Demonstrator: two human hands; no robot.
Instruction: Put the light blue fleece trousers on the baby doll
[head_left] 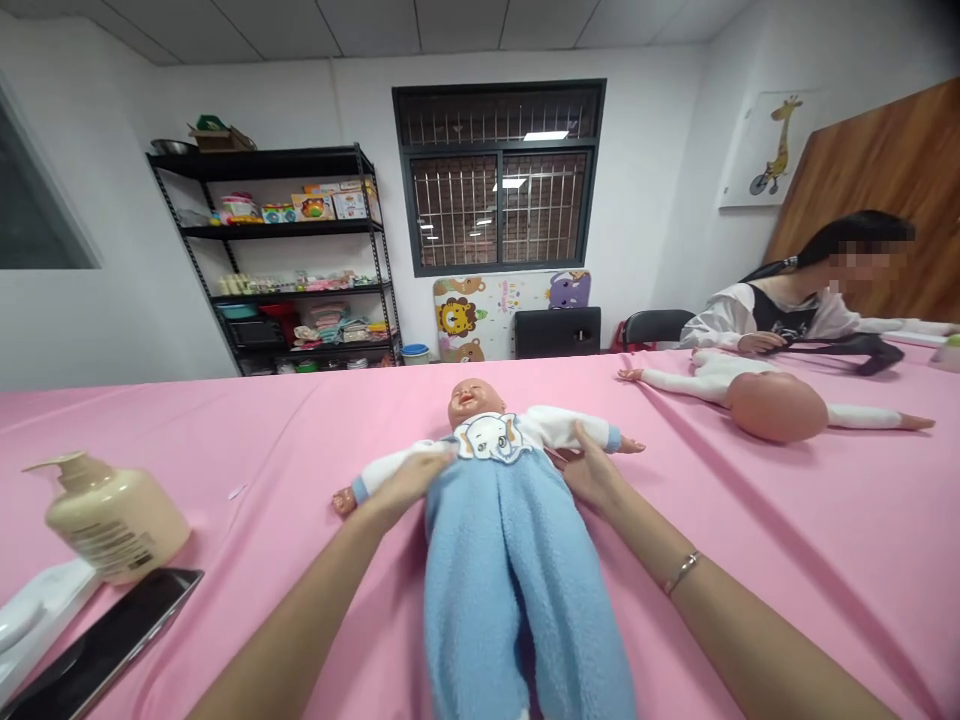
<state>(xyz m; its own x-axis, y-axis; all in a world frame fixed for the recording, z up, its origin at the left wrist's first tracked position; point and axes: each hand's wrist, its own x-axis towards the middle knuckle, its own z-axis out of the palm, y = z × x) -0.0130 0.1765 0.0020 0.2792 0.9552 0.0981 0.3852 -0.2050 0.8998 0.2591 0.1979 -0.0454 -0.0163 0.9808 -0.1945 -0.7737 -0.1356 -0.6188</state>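
Observation:
A baby doll [495, 540] lies on its back in front of me, its head away from me and its arms spread. It wears fuzzy blue trousers and a white top with an elephant face [491, 438] on the chest. My left hand [411, 478] grips the doll's side under its arm on the left, with some fingertips hidden. On the other side, my right hand [591, 472] holds the doll near the armpit. Its thumb is up against the white sleeve, and the other fingers are partly hidden at the torso.
A pump bottle [124, 520], a black phone-like slab [105, 640] and a white object [45, 610] lie at left on the pink tablecloth [300, 460]. At right are a second doll [776, 405] and a seated person [787, 300] holding a black strap-like item [847, 350]. A shelf rack [277, 230] stands behind.

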